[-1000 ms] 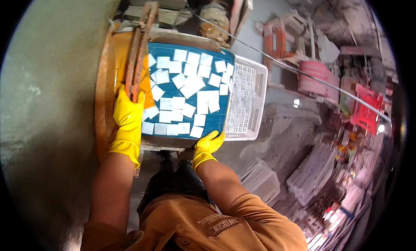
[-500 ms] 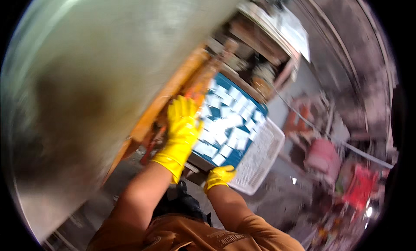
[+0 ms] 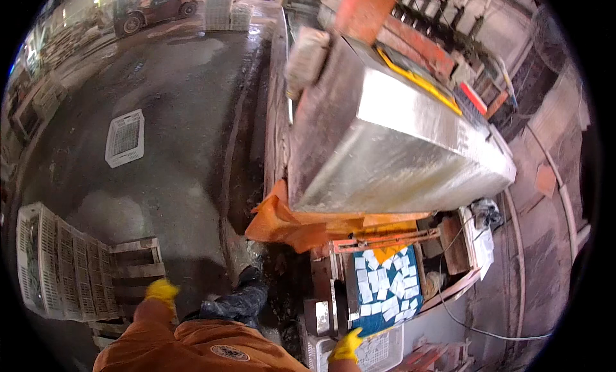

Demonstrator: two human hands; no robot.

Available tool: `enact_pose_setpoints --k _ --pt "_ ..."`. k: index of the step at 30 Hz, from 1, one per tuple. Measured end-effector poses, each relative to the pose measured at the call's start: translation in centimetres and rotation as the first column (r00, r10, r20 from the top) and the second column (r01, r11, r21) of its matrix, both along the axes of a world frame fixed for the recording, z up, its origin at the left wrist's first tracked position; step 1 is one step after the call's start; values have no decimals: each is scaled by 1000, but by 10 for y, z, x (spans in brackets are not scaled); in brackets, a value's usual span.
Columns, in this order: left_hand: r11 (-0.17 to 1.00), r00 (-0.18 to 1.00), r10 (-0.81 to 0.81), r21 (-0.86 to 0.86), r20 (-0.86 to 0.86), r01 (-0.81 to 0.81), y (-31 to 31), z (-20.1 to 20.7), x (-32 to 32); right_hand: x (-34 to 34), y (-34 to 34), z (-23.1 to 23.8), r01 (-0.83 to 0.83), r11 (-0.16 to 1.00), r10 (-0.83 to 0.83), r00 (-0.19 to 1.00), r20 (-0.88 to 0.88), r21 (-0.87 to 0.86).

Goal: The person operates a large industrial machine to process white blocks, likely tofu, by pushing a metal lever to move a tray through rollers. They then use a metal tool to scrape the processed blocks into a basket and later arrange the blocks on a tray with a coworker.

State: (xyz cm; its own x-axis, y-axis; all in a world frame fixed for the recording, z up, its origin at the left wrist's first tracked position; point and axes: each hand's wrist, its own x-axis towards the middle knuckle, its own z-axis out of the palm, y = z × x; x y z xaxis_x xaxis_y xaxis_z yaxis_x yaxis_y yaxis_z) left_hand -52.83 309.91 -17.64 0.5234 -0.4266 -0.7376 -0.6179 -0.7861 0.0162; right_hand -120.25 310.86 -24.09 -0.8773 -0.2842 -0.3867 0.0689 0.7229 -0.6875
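My left hand (image 3: 162,292), in a yellow rubber glove, hangs low on the left, in front of a wooden pallet (image 3: 138,269) and beside tall stacked white plastic crates (image 3: 67,263). Its fingers are smeared, so I cannot make out their shape. My right hand (image 3: 347,347), gloved the same way, is at the lower edge, over a white plastic basket (image 3: 385,346) and close to the belt's near corner. Its fingers look stretched out, with nothing seen in them. Many small white rectangular pieces (image 3: 385,283) lie scattered on the blue-green belt (image 3: 359,322).
A big metal-sided machine housing (image 3: 398,160) stands beyond the belt, an orange sheet (image 3: 282,219) hanging below it. One white crate (image 3: 126,138) lies on the wet dark floor (image 3: 173,109). A forklift (image 3: 157,11) is far back. A cable (image 3: 475,332) runs at right.
My view has swung left and wider, bringing the floor and stacked crates in. My left hand has left the machine's side for the pallet. The belt now sits at lower right.
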Motion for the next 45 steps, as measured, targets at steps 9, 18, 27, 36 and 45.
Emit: enact_pose_setpoints --k 9,18,27,36,45 --pt "882 919 339 272 200 -384 262 -19 168 176 14 26 -673 733 650 736 190 101" --pt "909 909 396 -82 -128 -407 39 -84 233 370 -190 53 -807 423 904 343 256 -412" --pt "882 968 220 -400 -116 -249 -197 3 404 518 -541 298 -943 220 311 -176 -934 251" --pt "777 984 -112 -630 -142 -2 -477 105 445 552 -726 277 -546 621 723 122 -680 563" --pt "774 984 -161 -629 -78 77 -714 160 515 640 -965 290 -545 585 780 176 -600 601"
